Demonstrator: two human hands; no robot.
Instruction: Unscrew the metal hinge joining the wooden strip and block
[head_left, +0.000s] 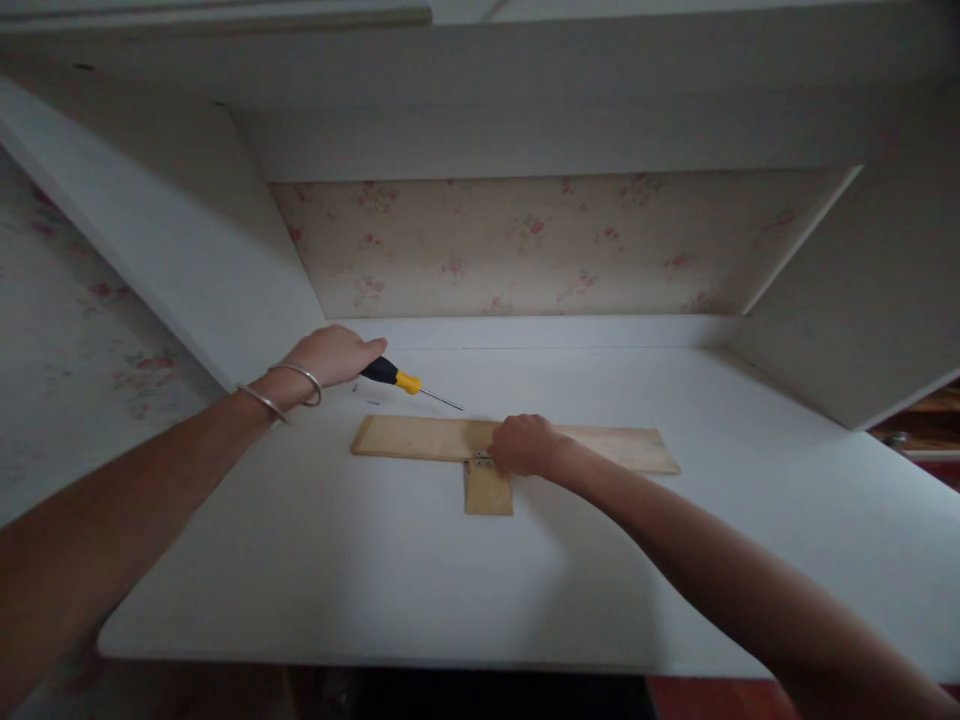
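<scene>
Near the long board, left hand grasps screwdriver; right hand, its grip I cannot tell; loose screws suggest unfinished fastening.

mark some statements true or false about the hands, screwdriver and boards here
1. The left hand holds a screwdriver with a black and yellow handle. True.
2. The right hand is by the metal fitting where the short board meets the long board. True.
3. The screwdriver's tip is touching the metal fitting. False: the tip shows apart from it.
4. The left hand has nothing around its wrist. False: two bangles circle it.
5. The long board stands on end. False: it lies flat on the white surface.
6. The back panel has a flower pattern. True.
</scene>
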